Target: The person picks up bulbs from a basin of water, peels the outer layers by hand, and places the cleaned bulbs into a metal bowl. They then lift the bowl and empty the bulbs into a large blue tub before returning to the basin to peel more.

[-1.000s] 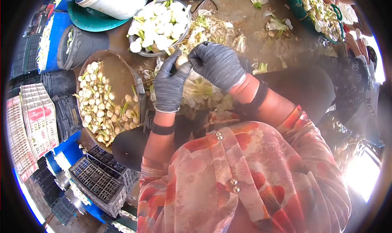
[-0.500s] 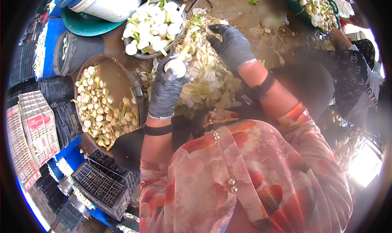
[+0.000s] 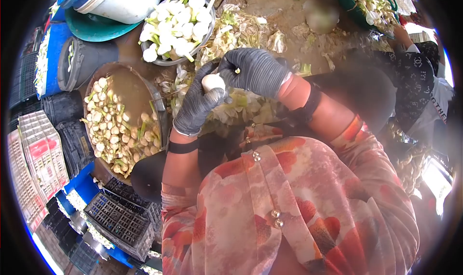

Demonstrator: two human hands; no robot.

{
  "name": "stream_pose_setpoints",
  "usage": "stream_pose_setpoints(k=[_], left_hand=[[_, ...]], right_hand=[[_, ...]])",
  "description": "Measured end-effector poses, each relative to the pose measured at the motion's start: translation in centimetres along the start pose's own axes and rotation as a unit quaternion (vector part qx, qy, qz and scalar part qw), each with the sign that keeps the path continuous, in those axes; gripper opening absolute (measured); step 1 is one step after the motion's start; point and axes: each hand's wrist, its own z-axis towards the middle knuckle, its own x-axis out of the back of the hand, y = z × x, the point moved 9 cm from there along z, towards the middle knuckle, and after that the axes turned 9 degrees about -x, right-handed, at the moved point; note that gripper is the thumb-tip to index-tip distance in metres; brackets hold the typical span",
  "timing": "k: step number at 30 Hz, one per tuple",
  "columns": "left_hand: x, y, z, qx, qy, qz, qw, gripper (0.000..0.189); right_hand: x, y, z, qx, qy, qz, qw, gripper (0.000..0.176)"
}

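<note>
White bulb [image 3: 213, 82] held up over the heap of peelings [image 3: 241, 106].
The left hand [image 3: 195, 106] wraps it from below. The right hand [image 3: 255, 70] curls over it, fingertips pinching its top, probably so scraps drop clear of the steel bowl [image 3: 161, 61].

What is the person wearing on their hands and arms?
Both the left hand and the right hand wear dark grey gloves with thin ribbed stripes down the fingers. A thin silvery bangle sits at the left cuff. Each forearm has a black band. The short sleeves belong to a pink top with red flowers and small shiny buttons.
</note>
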Motion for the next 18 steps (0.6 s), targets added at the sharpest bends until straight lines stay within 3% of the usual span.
stream_pose_setpoints(k=[3,4,5,6,7,8,10,15,18], left_hand=[[0.7,0.3,-0.2,0.043,-0.007,0.104,0.994,0.069],[0.9,0.1,0.2,0.047,-0.008,0.111,0.993,0.067],[1.1,-0.1,0.7,0.050,-0.009,0.118,0.992,0.064],[2.2,-2.3,0.8,0.119,0.027,0.080,0.989,0.057],[2.2,-2.6,1.1,0.111,0.018,0.087,0.990,0.057],[1.6,-1.9,1.9,0.081,-0.004,0.121,0.989,0.058],[0.9,-0.4,3.4,0.008,-0.044,0.212,0.976,0.059],[-1.7,2.9,3.5,-0.191,-0.125,0.469,0.853,0.062],[-4.9,4.6,4.0,-0.094,-0.134,0.550,0.819,0.066]], right_hand=[[-0.5,1.7,0.6,-0.050,0.009,0.057,0.997,0.021],[-1.6,1.9,1.0,-0.046,-0.031,0.019,0.998,0.019],[-2.2,2.2,0.6,0.079,0.021,0.087,0.993,0.018],[-0.2,0.6,-0.5,0.106,0.035,0.118,0.987,0.018],[-0.5,2.2,-0.4,0.095,0.087,0.073,0.989,0.018],[-0.3,2.7,-0.4,0.086,0.081,0.144,0.982,0.022],[-0.8,4.1,-0.4,-0.058,-0.001,0.211,0.976,0.033],[-0.4,5.8,-0.6,-0.066,0.032,0.188,0.979,0.031],[0.1,6.8,-0.2,-0.067,0.062,0.177,0.980,0.033]])
